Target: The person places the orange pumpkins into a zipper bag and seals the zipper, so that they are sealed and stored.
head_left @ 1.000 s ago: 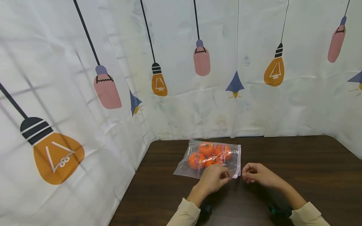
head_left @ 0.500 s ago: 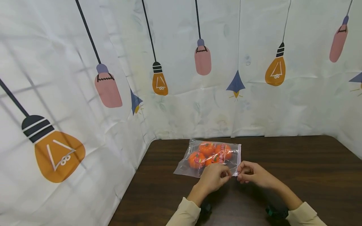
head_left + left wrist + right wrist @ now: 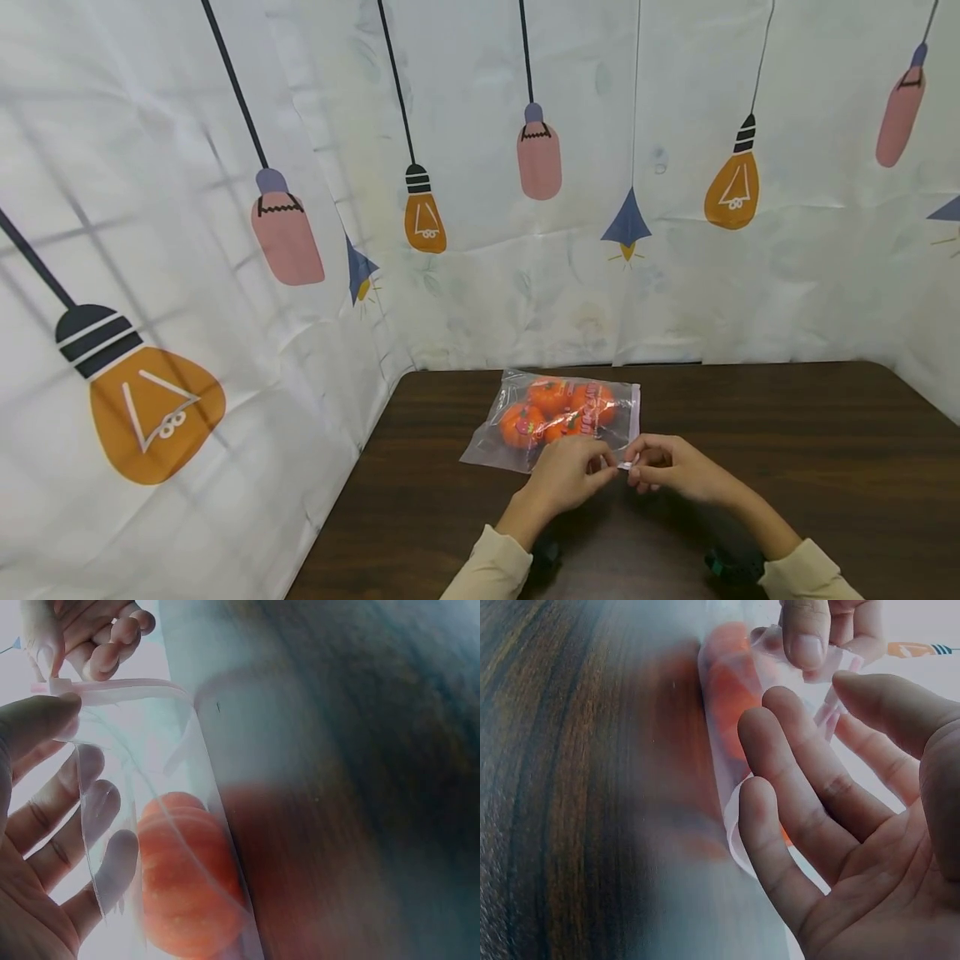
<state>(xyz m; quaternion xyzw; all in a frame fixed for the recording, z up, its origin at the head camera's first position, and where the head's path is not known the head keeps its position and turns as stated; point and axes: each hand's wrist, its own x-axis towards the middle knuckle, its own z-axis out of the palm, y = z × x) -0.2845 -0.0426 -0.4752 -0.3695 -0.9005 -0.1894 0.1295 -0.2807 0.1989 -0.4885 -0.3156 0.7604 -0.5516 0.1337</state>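
A clear zip bag [image 3: 483, 446] with a pale pink sealing strip [image 3: 142, 688] lies on the table, holding several round, ribbed orange things that look like small pumpkins [image 3: 187, 877]. With thumb and forefinger, my left hand [image 3: 564, 475] pinches the bag's near corner beside the end of the strip; its other fingers spread behind the clear film. Opposite it, my right hand [image 3: 686, 471] pinches the small whitish slider [image 3: 60, 686] at that end of the strip. In the right wrist view, the other right fingers [image 3: 802, 817] extend loosely beside the strip.
The dark wood table [image 3: 787, 442] extends around the bag. A white curtain [image 3: 495, 308] printed with hanging lamps stands along the table's back and left sides.
My right hand has moved left from beside the bag to the near end of its strip and now pinches there. The left hand and the bag have hardly moved.
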